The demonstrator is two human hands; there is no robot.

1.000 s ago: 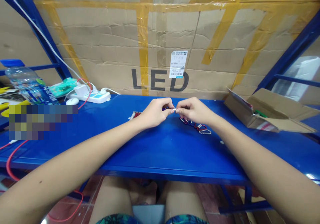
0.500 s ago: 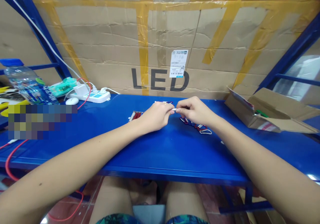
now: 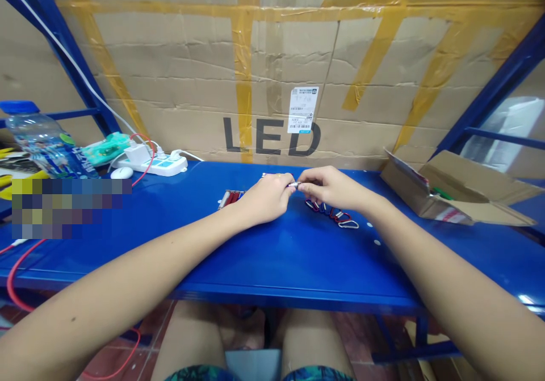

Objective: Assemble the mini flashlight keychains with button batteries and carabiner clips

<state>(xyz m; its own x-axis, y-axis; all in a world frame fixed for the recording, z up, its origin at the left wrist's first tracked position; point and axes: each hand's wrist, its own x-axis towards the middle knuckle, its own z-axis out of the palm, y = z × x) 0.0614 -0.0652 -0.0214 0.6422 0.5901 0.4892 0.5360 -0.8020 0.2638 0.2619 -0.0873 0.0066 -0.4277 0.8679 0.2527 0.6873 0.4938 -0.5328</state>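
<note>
Head view: more silver shows now on the small, shiny metal piece between my hands! Left hand pinches it; right hand meets its end, grip unclear; handling continues over the blue metal table.

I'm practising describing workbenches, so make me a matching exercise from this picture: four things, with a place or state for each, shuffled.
Things:
1. small silvery piece
2. carabiners
3. power strip
4. cardboard box with a green item inside

Places or states:
A. standing open, at the right of the blue table
B. between the fingertips of the left hand and right hand
C. white, with plugs in it
D. lying in a row on the table

Pairs: 1-B, 2-D, 3-C, 4-A
</note>
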